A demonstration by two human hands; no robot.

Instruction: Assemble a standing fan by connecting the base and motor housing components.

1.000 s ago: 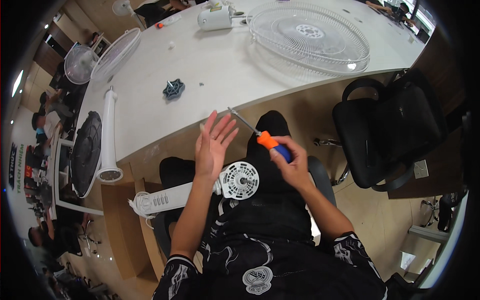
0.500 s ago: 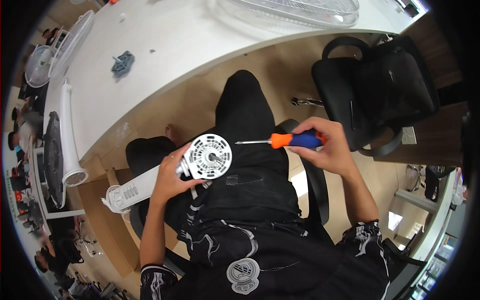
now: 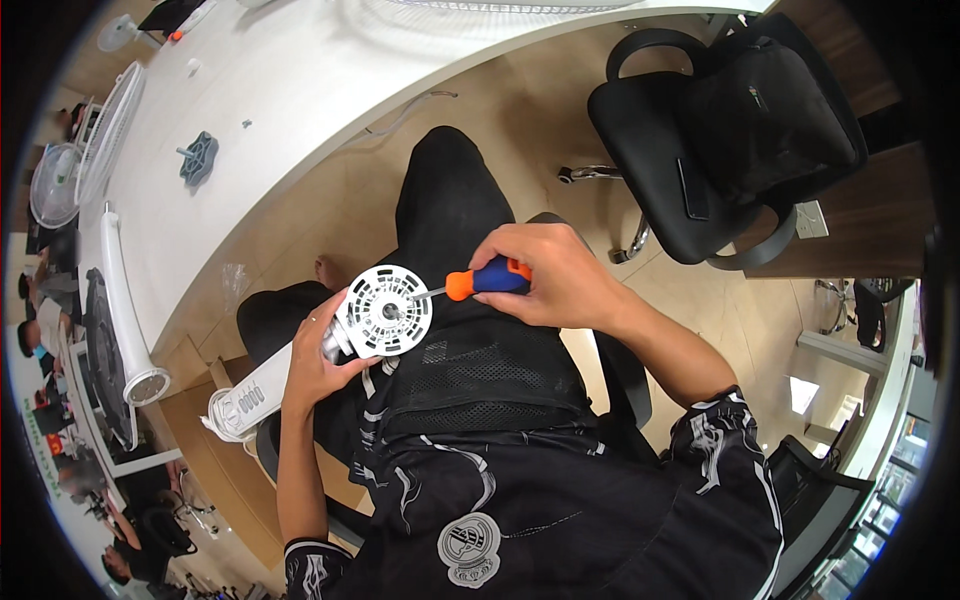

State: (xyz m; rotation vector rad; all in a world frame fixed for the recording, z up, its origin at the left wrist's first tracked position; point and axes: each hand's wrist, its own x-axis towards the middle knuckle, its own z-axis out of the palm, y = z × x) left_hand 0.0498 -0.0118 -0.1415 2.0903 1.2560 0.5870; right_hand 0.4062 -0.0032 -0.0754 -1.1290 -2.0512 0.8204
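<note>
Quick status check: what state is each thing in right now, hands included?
Left hand: gripping the fan motor unit.
Fan motor unit: round white face up, resting on the lap.
Screwdriver: tip at the unit's centre.
Right hand: closed on the screwdriver handle.
Office chair: unoccupied.

I see both of my forearms coming up from the lower edge, bare below short black sleeves. My left hand (image 3: 318,362) is curled in a grip, thumb on the near side, wrist bent slightly inward. My right hand (image 3: 553,282) is fisted, knuckles up, elbow out to my right, about level with the left.
</note>
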